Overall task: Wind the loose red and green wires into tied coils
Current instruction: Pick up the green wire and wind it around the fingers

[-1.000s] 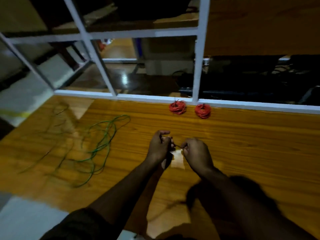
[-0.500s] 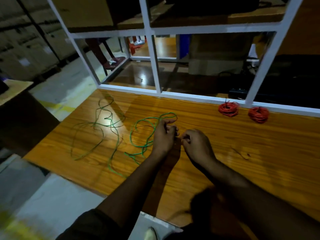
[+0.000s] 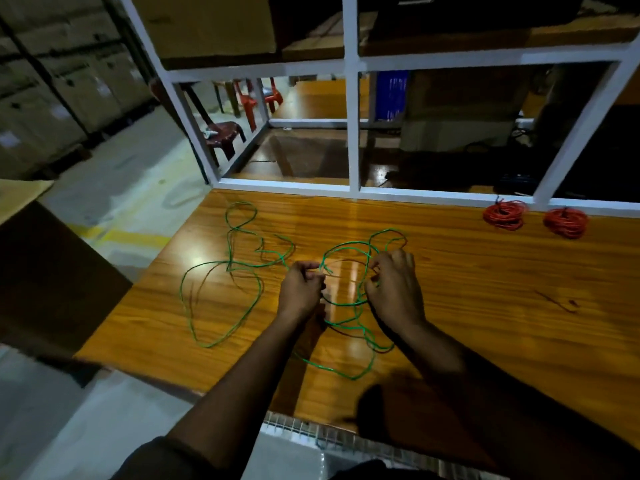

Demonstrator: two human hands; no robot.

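Loose green wire (image 3: 221, 292) sprawls in big loops over the left and middle of the wooden table (image 3: 467, 292). My left hand (image 3: 300, 289) pinches a strand of it near a free end. My right hand (image 3: 394, 289) has its fingers curled round the loops just to the right. More green loops trail toward me between my forearms. Two wound red wire coils lie at the far right by the white frame, one (image 3: 505, 214) left of the other (image 3: 565, 222).
A white metal frame (image 3: 353, 126) stands along the table's far edge. Cardboard boxes sit on the shelf above it. The table's left edge drops to the floor, where a dark box (image 3: 52, 278) stands. Red plastic stools (image 3: 225, 133) stand beyond the frame.
The view has swung left. Both hands have moved onto the green wire and taken hold of its strands; earlier they were held close together right of it.
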